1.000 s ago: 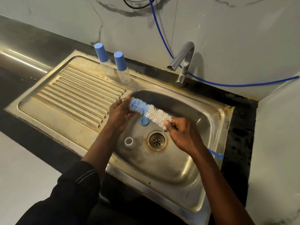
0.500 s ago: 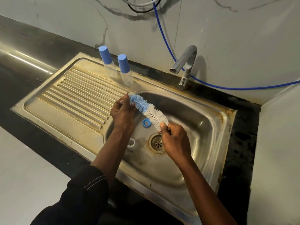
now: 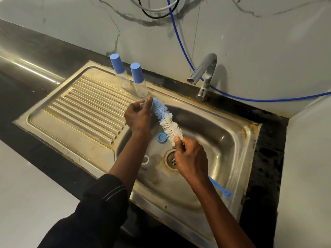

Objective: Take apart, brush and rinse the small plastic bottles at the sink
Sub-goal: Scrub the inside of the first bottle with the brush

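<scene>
Over the sink basin (image 3: 223, 145) my right hand (image 3: 189, 158) grips the bottle brush (image 3: 168, 122) just below its white bristles. The brush's blue handle end (image 3: 227, 194) sticks out behind my wrist. My left hand (image 3: 138, 115) pinches a small pale part (image 3: 151, 105) against the brush's blue tip; my fingers hide most of that part. A blue ring cap (image 3: 161, 137) and a white ring piece (image 3: 146, 159) lie on the basin floor. Two clear bottles, one (image 3: 120, 73) beside the other (image 3: 138, 79), stand upright with their blue caps on at the back of the drainboard.
The tap (image 3: 204, 76) rises behind the basin with no water running. The drain (image 3: 172, 161) sits under my right hand. The ribbed drainboard (image 3: 80, 108) lies to the left. A blue hose (image 3: 250, 100) runs along the wall, and a white wall (image 3: 308, 158) closes the right side.
The brush has tilted more steeply, its tip further back and my right hand nearer the drain. Both hands keep their hold. The camera has shifted slightly.
</scene>
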